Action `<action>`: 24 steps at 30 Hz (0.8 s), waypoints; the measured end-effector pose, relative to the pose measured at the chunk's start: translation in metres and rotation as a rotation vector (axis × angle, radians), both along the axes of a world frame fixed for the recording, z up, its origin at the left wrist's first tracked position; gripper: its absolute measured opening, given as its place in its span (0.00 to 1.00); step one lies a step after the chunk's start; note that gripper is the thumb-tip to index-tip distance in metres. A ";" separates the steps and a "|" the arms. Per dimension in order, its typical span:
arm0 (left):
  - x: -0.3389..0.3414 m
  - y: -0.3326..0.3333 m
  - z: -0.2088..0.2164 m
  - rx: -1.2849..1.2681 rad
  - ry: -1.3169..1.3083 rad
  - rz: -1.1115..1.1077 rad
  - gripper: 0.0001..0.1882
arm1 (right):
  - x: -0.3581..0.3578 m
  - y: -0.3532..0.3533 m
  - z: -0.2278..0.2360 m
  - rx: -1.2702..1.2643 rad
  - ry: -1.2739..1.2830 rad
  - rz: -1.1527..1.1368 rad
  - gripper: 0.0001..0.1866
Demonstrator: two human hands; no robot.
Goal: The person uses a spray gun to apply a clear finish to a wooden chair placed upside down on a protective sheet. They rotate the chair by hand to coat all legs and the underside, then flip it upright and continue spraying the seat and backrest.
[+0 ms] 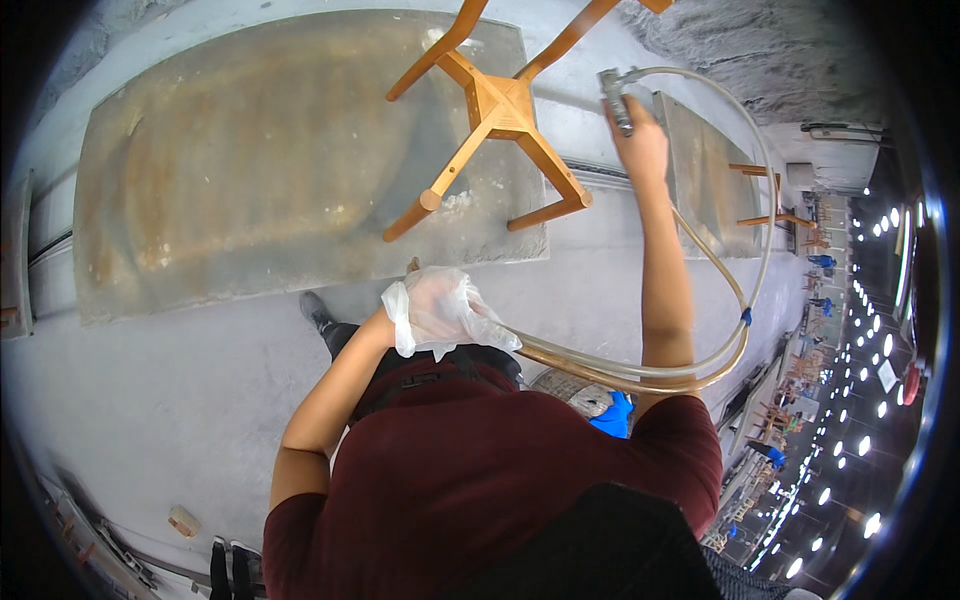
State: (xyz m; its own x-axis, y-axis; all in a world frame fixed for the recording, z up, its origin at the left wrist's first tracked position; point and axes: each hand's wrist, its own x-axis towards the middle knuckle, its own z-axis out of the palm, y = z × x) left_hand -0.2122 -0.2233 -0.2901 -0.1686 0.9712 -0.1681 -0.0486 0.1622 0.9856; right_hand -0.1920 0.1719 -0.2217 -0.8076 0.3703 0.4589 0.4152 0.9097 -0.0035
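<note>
My right hand (642, 148) is raised and closed around a metal spray gun (616, 100), to the right of an orange-brown wooden chair frame (503, 103). A clear hose (763, 215) runs from the gun, and an amber hose (712, 258) loops beside it. Over my left hand (438, 308) lies a loose, thin translucent plastic glove or bag (470, 312). This hand is low in front of my body, below the chair frame's legs. Both hoses run toward it and pass out of sight at the plastic. Its fingers are hidden, so I cannot tell whether it grips them.
Behind the chair frame is a large stained grey-brown panel (270, 160). A smaller panel (705, 170) stands to the right, near another wooden frame (770, 195). A blue item (612, 415) shows by my right side. Farther right, more wooden frames and people line a lit hall.
</note>
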 end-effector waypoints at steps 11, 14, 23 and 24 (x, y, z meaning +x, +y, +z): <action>0.024 -0.004 -0.051 0.006 0.085 -0.046 0.19 | 0.104 -0.081 -0.156 -0.987 0.302 -0.146 0.27; 0.024 0.002 -0.041 -0.112 0.085 -0.100 0.20 | 0.129 -0.130 -0.221 -1.802 0.576 -0.484 0.43; 0.003 0.016 -0.038 -0.400 0.287 -0.061 0.18 | 0.078 -0.096 -0.406 -2.206 1.641 -0.521 0.57; 0.002 0.020 -0.035 -0.442 0.223 -0.049 0.18 | 0.074 -0.090 -0.413 -2.172 1.761 -0.413 0.57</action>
